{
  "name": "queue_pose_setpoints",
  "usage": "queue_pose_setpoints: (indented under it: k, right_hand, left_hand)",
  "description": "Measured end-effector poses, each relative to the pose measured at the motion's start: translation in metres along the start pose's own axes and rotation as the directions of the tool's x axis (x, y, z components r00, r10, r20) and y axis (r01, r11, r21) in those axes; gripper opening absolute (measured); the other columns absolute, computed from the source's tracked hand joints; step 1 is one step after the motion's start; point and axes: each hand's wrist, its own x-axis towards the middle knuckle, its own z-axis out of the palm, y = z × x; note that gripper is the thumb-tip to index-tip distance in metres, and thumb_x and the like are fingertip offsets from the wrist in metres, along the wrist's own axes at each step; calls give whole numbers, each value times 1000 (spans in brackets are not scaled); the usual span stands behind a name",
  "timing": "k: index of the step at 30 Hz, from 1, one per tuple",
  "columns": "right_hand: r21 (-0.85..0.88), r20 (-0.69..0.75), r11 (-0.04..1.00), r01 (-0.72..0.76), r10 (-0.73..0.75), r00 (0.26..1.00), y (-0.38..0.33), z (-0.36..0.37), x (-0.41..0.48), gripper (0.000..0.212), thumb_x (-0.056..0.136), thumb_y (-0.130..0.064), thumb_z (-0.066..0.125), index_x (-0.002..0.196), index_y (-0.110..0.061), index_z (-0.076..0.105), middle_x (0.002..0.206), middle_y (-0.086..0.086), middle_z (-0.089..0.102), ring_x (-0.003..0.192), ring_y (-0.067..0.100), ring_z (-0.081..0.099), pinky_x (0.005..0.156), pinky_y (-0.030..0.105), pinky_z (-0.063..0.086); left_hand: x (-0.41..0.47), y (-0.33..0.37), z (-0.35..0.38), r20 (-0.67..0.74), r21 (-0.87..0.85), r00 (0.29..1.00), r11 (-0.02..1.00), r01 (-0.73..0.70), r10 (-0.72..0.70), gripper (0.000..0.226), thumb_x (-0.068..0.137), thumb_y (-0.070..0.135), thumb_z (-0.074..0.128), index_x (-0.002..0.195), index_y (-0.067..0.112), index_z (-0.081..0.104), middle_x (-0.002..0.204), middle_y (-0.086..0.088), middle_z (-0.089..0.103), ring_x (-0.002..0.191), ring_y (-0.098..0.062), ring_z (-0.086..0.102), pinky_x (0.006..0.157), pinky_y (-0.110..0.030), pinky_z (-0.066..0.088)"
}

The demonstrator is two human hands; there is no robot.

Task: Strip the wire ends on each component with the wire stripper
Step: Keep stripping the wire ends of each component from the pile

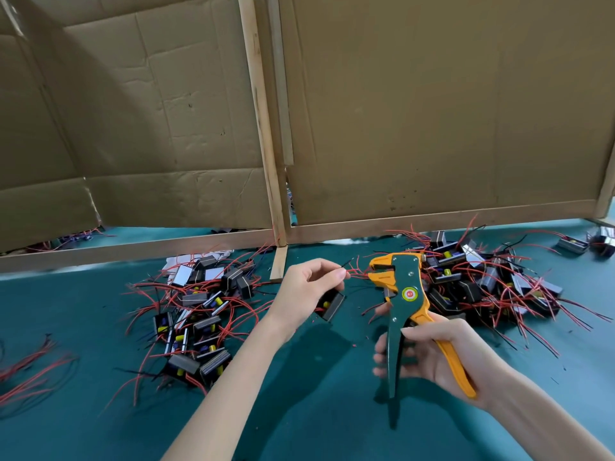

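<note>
My right hand [436, 351] grips the two handles of a green and orange wire stripper [404, 294], held upright above the table with its orange jaws pointing left. My left hand [304, 287] holds a small black component [331, 306] with a yellow part in its lower fingers. Thumb and forefinger pinch that component's red wire [357, 272]. The wire's end reaches the stripper's jaws.
One pile of black components with red wires [199, 314] lies left of my hands, another pile [482, 281] on the right behind the stripper. Loose red wires [30, 371] lie at the far left. A cardboard screen on wooden battens [276, 201] closes off the green table [316, 410] behind.
</note>
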Motion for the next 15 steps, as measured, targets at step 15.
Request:
queue_pose_setpoints:
  k: [15]
  right_hand:
    - [-120, 60, 990, 80, -73, 996, 0, 10, -8, 61, 56, -12, 89, 108, 1, 59, 87, 37, 61, 78, 49, 64, 67, 51, 55]
  left_hand:
    - [-4, 19, 7, 56, -48, 998, 999, 7, -4, 14, 87, 20, 69, 73, 23, 71, 63, 5, 60, 64, -10, 53, 66, -16, 45]
